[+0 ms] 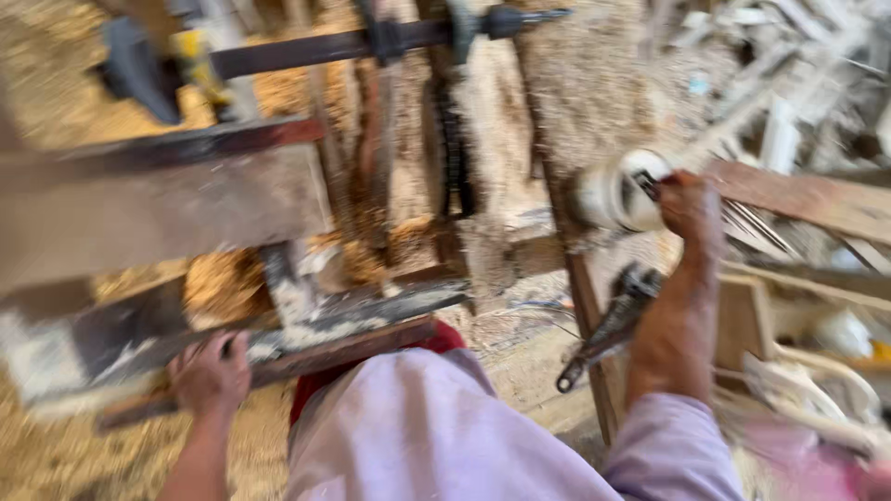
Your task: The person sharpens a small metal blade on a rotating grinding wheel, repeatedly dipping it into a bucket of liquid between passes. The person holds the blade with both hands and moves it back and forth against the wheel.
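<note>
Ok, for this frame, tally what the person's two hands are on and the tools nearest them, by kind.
White round container, at the right hand: 1
Wooden strip, under the left hand: 1
Dark metal hand tool by the right forearm: 1
Bar clamp, top of the frame: 1
Total: 4. The picture is blurred, so kinds are approximate.

Left hand (210,373) grips a wooden strip (278,366); right hand (689,204) holds a white tub (617,193).

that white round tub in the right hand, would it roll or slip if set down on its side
The white tub looks round-sided, so it would probably roll if laid sideways. The right hand grips only its rim end, so it seems fairly light. Its smooth surface may be slippery; blur hides detail.
</note>
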Tool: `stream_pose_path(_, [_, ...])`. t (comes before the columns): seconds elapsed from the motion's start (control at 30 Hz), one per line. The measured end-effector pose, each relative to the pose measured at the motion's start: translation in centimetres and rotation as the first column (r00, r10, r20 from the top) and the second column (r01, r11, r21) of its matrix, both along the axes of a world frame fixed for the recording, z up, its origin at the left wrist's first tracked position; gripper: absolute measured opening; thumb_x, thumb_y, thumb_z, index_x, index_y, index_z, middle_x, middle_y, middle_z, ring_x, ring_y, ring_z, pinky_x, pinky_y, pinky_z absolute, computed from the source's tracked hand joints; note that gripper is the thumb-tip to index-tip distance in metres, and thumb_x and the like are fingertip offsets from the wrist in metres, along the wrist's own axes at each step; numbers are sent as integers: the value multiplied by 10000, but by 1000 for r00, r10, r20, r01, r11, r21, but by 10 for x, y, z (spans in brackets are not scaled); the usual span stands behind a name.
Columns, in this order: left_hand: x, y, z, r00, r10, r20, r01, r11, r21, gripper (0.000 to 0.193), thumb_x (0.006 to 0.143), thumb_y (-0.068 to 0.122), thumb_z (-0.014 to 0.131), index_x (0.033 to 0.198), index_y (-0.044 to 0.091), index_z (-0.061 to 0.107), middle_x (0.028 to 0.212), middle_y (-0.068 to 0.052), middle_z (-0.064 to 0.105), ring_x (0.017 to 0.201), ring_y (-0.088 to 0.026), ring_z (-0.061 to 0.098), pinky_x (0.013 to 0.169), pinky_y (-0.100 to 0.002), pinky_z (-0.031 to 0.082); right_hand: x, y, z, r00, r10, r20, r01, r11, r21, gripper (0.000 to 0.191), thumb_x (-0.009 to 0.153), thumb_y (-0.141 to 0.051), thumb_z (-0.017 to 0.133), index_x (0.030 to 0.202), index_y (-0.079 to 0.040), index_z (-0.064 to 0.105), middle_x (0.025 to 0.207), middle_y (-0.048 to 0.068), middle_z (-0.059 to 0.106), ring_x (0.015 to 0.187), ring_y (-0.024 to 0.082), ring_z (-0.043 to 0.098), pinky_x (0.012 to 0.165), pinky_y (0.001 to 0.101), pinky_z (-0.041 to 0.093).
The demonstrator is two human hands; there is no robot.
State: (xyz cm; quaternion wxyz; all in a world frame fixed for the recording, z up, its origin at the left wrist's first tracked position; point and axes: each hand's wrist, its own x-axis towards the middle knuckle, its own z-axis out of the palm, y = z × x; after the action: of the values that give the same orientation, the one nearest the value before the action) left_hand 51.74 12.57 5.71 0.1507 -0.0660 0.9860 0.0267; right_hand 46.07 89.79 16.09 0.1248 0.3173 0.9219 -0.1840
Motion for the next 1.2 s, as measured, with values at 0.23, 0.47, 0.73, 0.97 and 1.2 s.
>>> stream_pose_path(0.23, [-3,-7,1,992,110,59,-117,983,142,519,989,613,485,1085,193,775,1134,-101,758,1111,-282,635,1103,-481,346,19,-11,-16,937,327,-122,-278,911,305,154,1036,-158,703,1090,-59,807,925,205,750,859,315,712,866,438,572])
stream_pose_path(0.47, [1,-18,0,995,97,9,-96,972,216,475,1006,560,518,1036,158,769,1111,-72,771,1052,-234,640,1022,-465,383,36,-82,21,955,77,-286,-48,993,107,127,1103,-137,690,1174,-56,757,1039,166,742,852,313,688,767,440,525])
stream_pose_path(0.73, [7,-34,-15,990,96,-104,-63,957,284,508,1048,552,464,1044,136,755,1106,-72,777,1031,-226,673,1058,-458,393,12,-295,33,833,486,-266,-477,873,101,109,1115,-171,708,1135,-81,765,1197,200,678,1026,343,710,811,393,620])
stream_pose_path(0.97, [8,-47,-5,969,120,-214,-8,887,461,469,1042,492,523,1143,96,753,1213,-140,749,1138,-322,677,1043,-480,428,-2,-499,3,725,611,-319,-673,726,-139,118,957,-155,687,1037,-120,766,1124,118,647,881,351,691,738,478,561])
stream_pose_path(1.2, [-30,-94,24,983,78,-167,93,574,814,413,1053,376,606,1264,24,654,1330,-219,677,1182,-350,683,1000,-435,556,-1,-598,14,711,640,-291,-689,718,-104,103,916,-148,722,997,-85,736,1035,124,604,960,345,642,750,475,528])
